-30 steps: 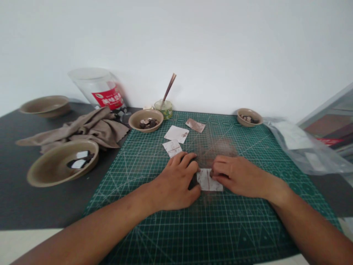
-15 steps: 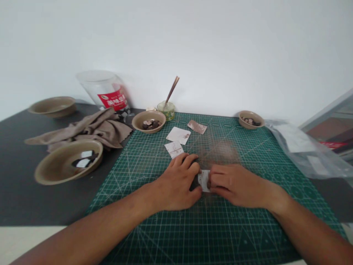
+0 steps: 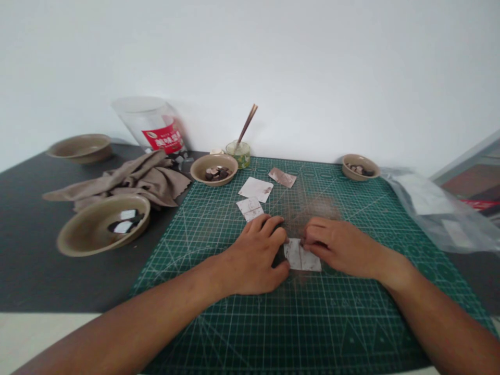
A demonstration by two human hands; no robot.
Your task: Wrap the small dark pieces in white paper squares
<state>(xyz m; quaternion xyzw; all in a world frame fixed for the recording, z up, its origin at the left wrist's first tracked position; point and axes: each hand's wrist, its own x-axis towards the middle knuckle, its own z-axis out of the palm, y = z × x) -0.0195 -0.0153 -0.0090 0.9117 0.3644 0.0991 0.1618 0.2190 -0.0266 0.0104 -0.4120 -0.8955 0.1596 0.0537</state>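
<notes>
A small white sheet [image 3: 305, 259], creased and marked with brown smudges, lies on the green cutting mat [image 3: 250, 333]. My left hand [image 3: 255, 256] is curled at its left edge, with the index fingertip and thumb touching its corners. Between that thumb and finger is a dark patch; I cannot tell if it is a piece or a shadow. My right hand [image 3: 332, 245] is pinched over the sheet's upper edge, and a tiny dark bit shows at its fingertips. Beyond my hands lie a smudged sheet [image 3: 250, 208], a white sheet [image 3: 255, 189] and a brownish sheet [image 3: 282, 177].
Bowls with dark pieces stand at back left [image 3: 196, 177], back right [image 3: 347, 173] and front left [image 3: 74, 245]. A brown cloth [image 3: 133, 179], a clear jar [image 3: 135, 117], a green cup [image 3: 244, 158] with sticks [image 3: 247, 125] and a plastic bag [image 3: 433, 221] lie around. Brown dust smears the mat.
My right hand has lifted off the sheet's right part and shifted slightly up and right, uncovering more of the sheet. My left hand stays in place. The whole view has shifted slightly.
</notes>
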